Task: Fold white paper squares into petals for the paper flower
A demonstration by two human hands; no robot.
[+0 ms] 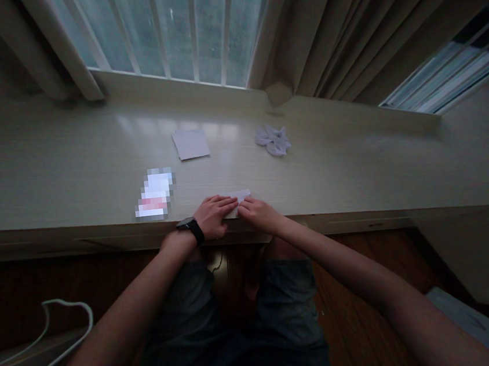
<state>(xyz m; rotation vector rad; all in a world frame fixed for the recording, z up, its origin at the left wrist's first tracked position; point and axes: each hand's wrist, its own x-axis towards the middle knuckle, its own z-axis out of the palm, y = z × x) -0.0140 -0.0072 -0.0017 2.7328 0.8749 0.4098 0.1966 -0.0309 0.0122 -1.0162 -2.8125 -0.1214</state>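
A small piece of white paper point(242, 194) lies near the front edge of the pale wooden surface point(339, 167), partly covered by both hands. My left hand point(213, 214), with a dark watch point(191, 228) at the wrist, rests on the paper's left part, its fingers stretched out together and flat. On the right side, my right hand point(259, 213) has its fingers curled and pressed onto the paper, close to the left fingertips. Whether the paper is folded under the fingers is hard to make out.
Farther back sits a stack of square white paper point(191, 144). Several folded white paper pieces point(272, 140) lie clustered to its right. A pixelated bright rectangle point(155, 193) is at left. Behind the surface are a barred window point(171, 33) and curtains point(320, 29).
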